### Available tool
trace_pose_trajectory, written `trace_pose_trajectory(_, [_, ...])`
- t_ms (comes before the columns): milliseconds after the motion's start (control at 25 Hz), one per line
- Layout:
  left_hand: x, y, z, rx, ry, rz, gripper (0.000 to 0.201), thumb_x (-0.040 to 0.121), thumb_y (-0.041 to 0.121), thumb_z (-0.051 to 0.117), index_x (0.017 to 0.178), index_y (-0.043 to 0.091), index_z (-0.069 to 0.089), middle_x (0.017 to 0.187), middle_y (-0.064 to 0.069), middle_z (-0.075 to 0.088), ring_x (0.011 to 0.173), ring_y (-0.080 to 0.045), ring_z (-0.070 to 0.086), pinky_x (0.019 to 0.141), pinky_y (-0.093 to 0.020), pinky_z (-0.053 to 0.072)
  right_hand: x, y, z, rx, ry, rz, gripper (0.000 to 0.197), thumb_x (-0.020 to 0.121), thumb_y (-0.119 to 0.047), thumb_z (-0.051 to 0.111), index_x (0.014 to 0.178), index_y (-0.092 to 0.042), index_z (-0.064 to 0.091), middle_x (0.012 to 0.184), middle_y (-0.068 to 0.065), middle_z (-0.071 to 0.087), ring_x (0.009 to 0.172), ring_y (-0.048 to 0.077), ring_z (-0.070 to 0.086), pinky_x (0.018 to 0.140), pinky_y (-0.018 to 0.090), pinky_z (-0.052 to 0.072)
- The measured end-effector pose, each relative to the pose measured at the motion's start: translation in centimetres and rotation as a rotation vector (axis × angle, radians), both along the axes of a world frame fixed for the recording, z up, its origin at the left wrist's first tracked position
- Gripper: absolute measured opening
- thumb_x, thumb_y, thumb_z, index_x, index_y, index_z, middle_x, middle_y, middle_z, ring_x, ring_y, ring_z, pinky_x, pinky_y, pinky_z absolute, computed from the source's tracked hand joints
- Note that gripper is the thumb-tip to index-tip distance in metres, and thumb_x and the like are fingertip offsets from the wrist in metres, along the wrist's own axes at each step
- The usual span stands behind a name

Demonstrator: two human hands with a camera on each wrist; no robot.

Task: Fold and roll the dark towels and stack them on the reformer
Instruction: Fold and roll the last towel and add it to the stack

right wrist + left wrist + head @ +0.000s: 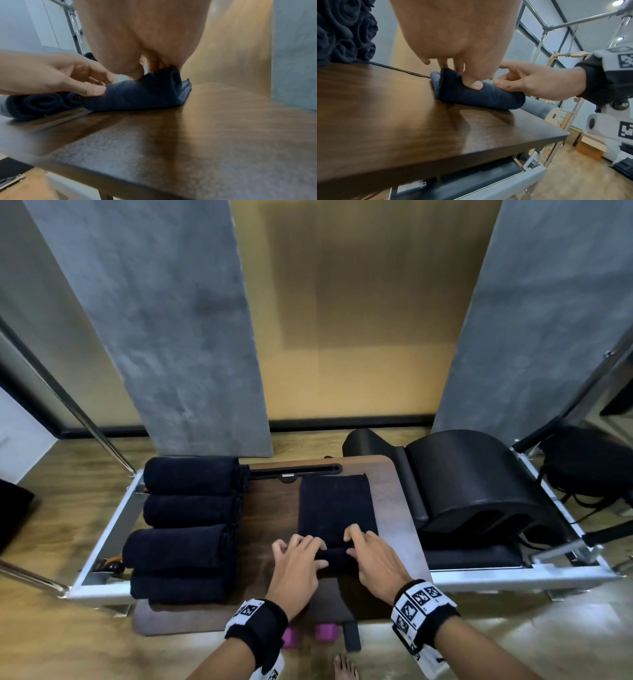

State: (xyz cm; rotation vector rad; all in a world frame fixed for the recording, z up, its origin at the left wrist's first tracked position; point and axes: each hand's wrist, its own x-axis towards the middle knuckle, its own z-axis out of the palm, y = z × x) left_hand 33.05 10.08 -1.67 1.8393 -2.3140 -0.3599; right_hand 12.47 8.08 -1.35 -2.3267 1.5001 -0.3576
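Note:
A dark navy towel (334, 508) lies folded into a long strip on the brown wooden board (270, 508) of the reformer, with its near end turned over into a small roll (471, 94). My left hand (301, 556) grips the roll's left part, thumb tucked under and fingers curled over the top. My right hand (368, 553) grips the right part the same way (150, 86). Several finished towel rolls (188, 525) are stacked at the board's left end; in the right wrist view their spiral ends (39, 104) show behind my left hand (68, 79).
A black padded arc barrel (479, 484) stands on the reformer's silver frame (513, 573) to the right. Slanted metal poles (78, 412) rise at both sides. Purple dumbbells (325, 633) and my bare foot (346, 667) are on the wooden floor below the board.

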Motion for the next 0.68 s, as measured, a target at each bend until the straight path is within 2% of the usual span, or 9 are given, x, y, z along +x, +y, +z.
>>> trace_pose_trajectory(40, [-0.1, -0.5, -0.2, 0.008, 0.004, 0.016, 0.017, 0.104, 0.030, 0.055, 0.119, 0.040, 0.055, 0.113, 0.022, 0.057, 0.113, -0.008, 0.046, 0.094, -0.036, 0.024, -0.2, -0.2, 0.0, 0.012, -0.023, 0.015, 0.025, 0.102, -0.034, 0.059, 0.117, -0.031, 0.039, 0.105, -0.009, 0.054, 0.091, 0.013, 0.051, 0.078, 0.030, 0.045])
trace_pose_trajectory(120, [-0.3, -1.8, -0.7, 0.024, -0.010, 0.038, 0.020, 0.103, 0.024, 0.054, 0.116, 0.039, 0.057, 0.109, 0.021, 0.058, 0.111, -0.008, 0.047, 0.093, -0.037, 0.024, -0.9, -0.4, -0.4, 0.059, -0.023, 0.050, 0.045, 0.091, -0.058, 0.062, 0.122, -0.029, 0.047, 0.119, -0.011, 0.046, 0.102, 0.009, 0.049, 0.087, 0.028, 0.046])
trace_pose_trajectory(160, [-0.4, -2.3, -0.8, 0.032, -0.019, 0.044, 0.022, 0.102, 0.021, 0.053, 0.114, 0.038, 0.058, 0.108, 0.020, 0.059, 0.111, -0.008, 0.047, 0.093, -0.037, 0.023, -1.2, -0.4, -0.7, 0.051, 0.015, 0.060, 0.051, 0.086, -0.057, 0.067, 0.125, -0.028, 0.051, 0.125, -0.010, 0.043, 0.109, 0.009, 0.047, 0.092, 0.028, 0.046])
trace_pose_trajectory(240, [-0.5, -3.2, -0.7, 0.035, -0.031, 0.043, 0.025, 0.100, 0.017, 0.052, 0.111, 0.038, 0.058, 0.107, 0.018, 0.059, 0.111, -0.010, 0.049, 0.090, -0.037, 0.022, -1.4, -1.0, -1.1, -0.036, 0.085, 0.065, 0.046, 0.088, -0.044, 0.073, 0.128, -0.026, 0.058, 0.128, -0.008, 0.044, 0.117, 0.013, 0.047, 0.096, 0.030, 0.045])
trace_pose_trajectory(320, [-0.5, -3.8, -0.7, 0.004, -0.035, 0.026, 0.024, 0.104, 0.021, 0.045, 0.115, 0.039, 0.057, 0.110, 0.018, 0.056, 0.112, -0.012, 0.049, 0.089, -0.037, 0.022, -1.5, -1.9, -1.1, -0.081, 0.121, 0.066, 0.037, 0.094, -0.039, 0.066, 0.129, -0.027, 0.063, 0.124, -0.009, 0.051, 0.117, 0.015, 0.049, 0.097, 0.032, 0.042])
trace_pose_trajectory(400, [-0.1, -4.0, -0.8, -0.074, 0.008, 0.028, 0.025, 0.110, 0.034, 0.037, 0.128, 0.037, 0.054, 0.122, 0.016, 0.049, 0.116, -0.011, 0.047, 0.092, -0.037, 0.029, -1.3, -3.0, -0.7, -0.052, 0.130, 0.058, 0.033, 0.100, -0.034, 0.058, 0.132, -0.029, 0.060, 0.121, -0.012, 0.056, 0.114, 0.013, 0.051, 0.097, 0.034, 0.039])
trace_pose_trajectory(480, [0.3, -4.0, -0.8, -0.103, 0.073, 0.058, 0.037, 0.107, 0.056, 0.037, 0.135, 0.034, 0.049, 0.129, 0.014, 0.043, 0.117, -0.006, 0.044, 0.094, -0.038, 0.035, -1.3, -4.0, -0.4, -0.005, 0.056, 0.019, 0.033, 0.101, -0.025, 0.056, 0.131, -0.033, 0.045, 0.111, -0.012, 0.061, 0.105, 0.013, 0.054, 0.096, 0.036, 0.038])
trace_pose_trajectory(560, [0.6, -4.3, -1.1, -0.078, 0.093, 0.044, 0.049, 0.099, 0.073, 0.041, 0.131, 0.037, 0.046, 0.126, 0.018, 0.041, 0.113, -0.002, 0.042, 0.094, -0.037, 0.034, -1.5, -5.0, -0.1, 0.047, 0.002, -0.008, 0.034, 0.101, -0.019, 0.055, 0.123, -0.034, 0.034, 0.096, -0.010, 0.061, 0.094, 0.013, 0.055, 0.094, 0.037, 0.039])
trace_pose_trajectory(680, [1.2, -5.8, -1.2, -0.045, 0.081, 0.048, 0.044, 0.095, 0.077, 0.043, 0.117, 0.040, 0.052, 0.116, 0.025, 0.045, 0.113, -0.001, 0.042, 0.095, -0.036, 0.029, -1.6, -6.0, 0.0, 0.043, 0.011, 0.040, 0.014, 0.107, -0.029, 0.047, 0.113, -0.037, 0.037, 0.091, -0.014, 0.055, 0.086, 0.011, 0.051, 0.091, 0.037, 0.043])
